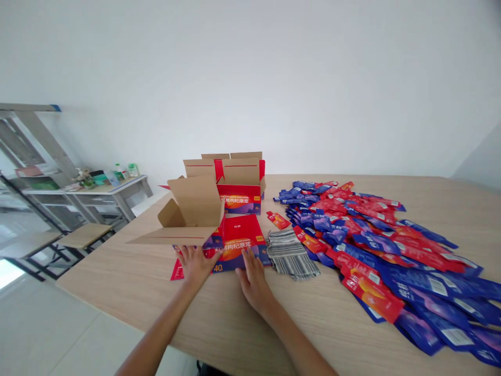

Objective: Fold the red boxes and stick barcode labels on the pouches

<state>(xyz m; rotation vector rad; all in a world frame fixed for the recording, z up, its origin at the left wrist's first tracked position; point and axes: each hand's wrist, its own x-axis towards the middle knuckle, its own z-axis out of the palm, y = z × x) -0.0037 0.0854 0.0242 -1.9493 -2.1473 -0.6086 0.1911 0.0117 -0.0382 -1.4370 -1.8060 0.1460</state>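
Note:
My left hand (195, 265) has its fingers spread against the lower front of an open carton (198, 201), whose brown flaps stand up and fold toward me. My right hand (253, 282) lies open, fingertips on the lower edge of a red and blue printed carton panel (240, 227), which bears orange fruit and "40". Whether this panel is joined to the open carton I cannot tell. A red printed piece (177, 270) sticks out at the left below the flap. Right of the panel lies a grey striped cloth (291, 253).
Behind stand more open red and blue cartons (240, 190) with raised flaps. A large heap of red and blue sachets (364, 235) covers the right of the wooden table (230, 324). Stools (84, 235) and a cluttered side desk (121, 185) are at the left, past the table edge.

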